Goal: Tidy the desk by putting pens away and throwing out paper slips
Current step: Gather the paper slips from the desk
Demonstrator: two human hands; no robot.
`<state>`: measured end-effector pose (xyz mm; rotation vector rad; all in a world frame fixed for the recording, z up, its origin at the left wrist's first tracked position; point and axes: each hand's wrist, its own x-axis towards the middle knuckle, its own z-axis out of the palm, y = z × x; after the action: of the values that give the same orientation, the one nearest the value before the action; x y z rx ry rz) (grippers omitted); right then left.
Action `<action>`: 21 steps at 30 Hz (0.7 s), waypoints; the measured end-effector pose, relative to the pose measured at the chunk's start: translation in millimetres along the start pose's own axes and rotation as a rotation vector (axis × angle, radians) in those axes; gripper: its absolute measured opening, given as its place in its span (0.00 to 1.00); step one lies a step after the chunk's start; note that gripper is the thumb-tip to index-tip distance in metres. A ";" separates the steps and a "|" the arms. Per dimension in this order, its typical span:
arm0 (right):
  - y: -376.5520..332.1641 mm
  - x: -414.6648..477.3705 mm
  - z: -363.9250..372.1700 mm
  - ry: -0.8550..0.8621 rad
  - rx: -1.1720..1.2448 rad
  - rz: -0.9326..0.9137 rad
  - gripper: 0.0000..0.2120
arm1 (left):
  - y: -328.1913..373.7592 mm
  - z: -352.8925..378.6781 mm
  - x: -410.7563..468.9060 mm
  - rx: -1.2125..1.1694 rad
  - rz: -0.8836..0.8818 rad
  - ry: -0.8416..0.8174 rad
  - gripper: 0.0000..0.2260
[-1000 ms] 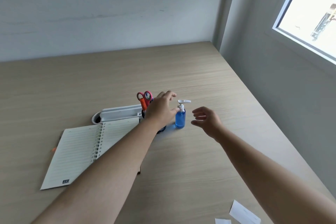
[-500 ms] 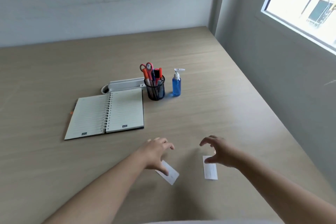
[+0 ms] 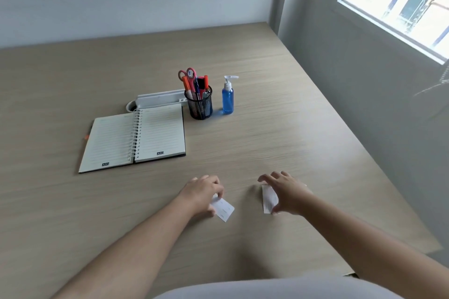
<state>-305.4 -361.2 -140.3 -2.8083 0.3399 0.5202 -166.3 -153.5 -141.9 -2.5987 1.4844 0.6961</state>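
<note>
Two white paper slips lie near the front of the wooden desk (image 3: 279,128). My left hand (image 3: 201,193) curls its fingers over the upper corner of the left slip (image 3: 224,210) and pinches it. Thumb and fingers of my right hand (image 3: 288,192) close around the right slip (image 3: 268,199), which stands tilted off the desk. At mid-desk a black mesh pen holder (image 3: 201,105) holds several pens and red-handled scissors. A small orange tip (image 3: 86,137) pokes out from under the notebook's left edge.
An open spiral notebook (image 3: 136,137) lies left of the holder, with a white tray (image 3: 159,99) and a cable hole behind it. A blue pump bottle (image 3: 228,99) stands right of the holder. The desk meets walls at the back and right, under a window.
Both hands have drawn back from the pen holder and bottle to the front of the desk and have closed on the two slips. The view has tilted down.
</note>
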 end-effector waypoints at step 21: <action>12.9 -1.6 7.3 0.111 0.930 0.207 0.10 | 19.5 -31.8 20.3 0.655 0.586 -0.115 0.35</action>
<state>-312.6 -370.7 -149.0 -1.9066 0.6871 0.1631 -162.6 -188.9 -118.7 -1.6324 2.0179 0.2924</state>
